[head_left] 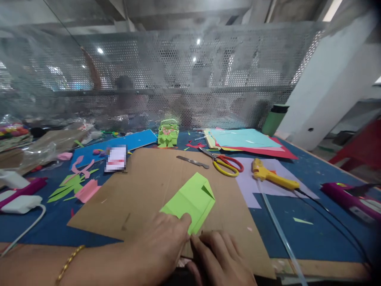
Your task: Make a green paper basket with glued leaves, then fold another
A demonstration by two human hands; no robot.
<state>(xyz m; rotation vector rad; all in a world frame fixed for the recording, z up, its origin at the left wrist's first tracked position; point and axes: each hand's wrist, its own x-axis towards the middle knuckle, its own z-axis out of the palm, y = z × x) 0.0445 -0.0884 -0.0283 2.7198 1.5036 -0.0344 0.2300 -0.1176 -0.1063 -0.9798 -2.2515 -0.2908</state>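
A folded piece of bright green paper (193,198) lies tilted on a brown cardboard sheet (149,174), with creases across it and a small open fold near its upper right corner. My left hand (166,238) grips its lower left part, thumb on top and the other fingers mostly hidden. At the paper's bottom corner, my right hand (222,254) has curled fingers with the index finger and thumb at the edge. A thin metal blade (193,161) and scissors with red and yellow handles (226,165) lie just beyond the paper.
On the right, a yellow glue gun (274,176) with a long glue stick rests on lilac paper (247,190). Coloured sheets (247,138) and a green bottle (275,119) stand behind. A small green paper basket (168,133) is at the back; paper scraps (70,186) lie left.
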